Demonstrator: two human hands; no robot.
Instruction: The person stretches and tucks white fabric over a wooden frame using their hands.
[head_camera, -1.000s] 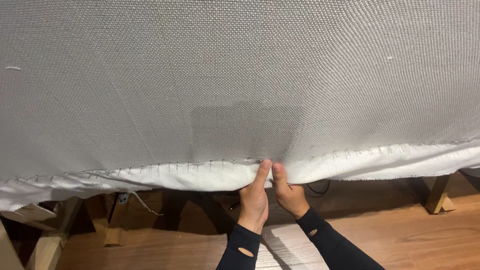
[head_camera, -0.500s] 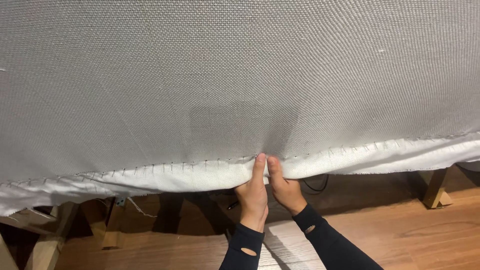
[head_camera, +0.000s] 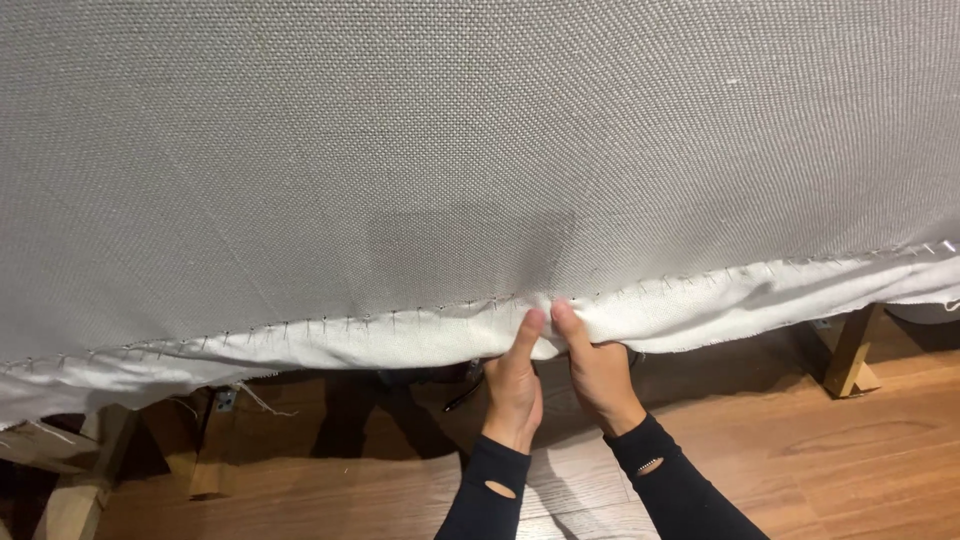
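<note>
Both hands are close together at the lower border of a big panel. The left hand (head_camera: 515, 385) and the right hand (head_camera: 598, 370) have their fingers clamped on the white fabric edge (head_camera: 420, 340), thumbs pressing side by side. This edge is folded and fixed by a row of staples (head_camera: 330, 322). Above it the grey woven fabric (head_camera: 480, 150) is stretched flat and fills the view. Below are the wooden floor (head_camera: 800, 470) and wooden legs (head_camera: 850, 350).
</note>
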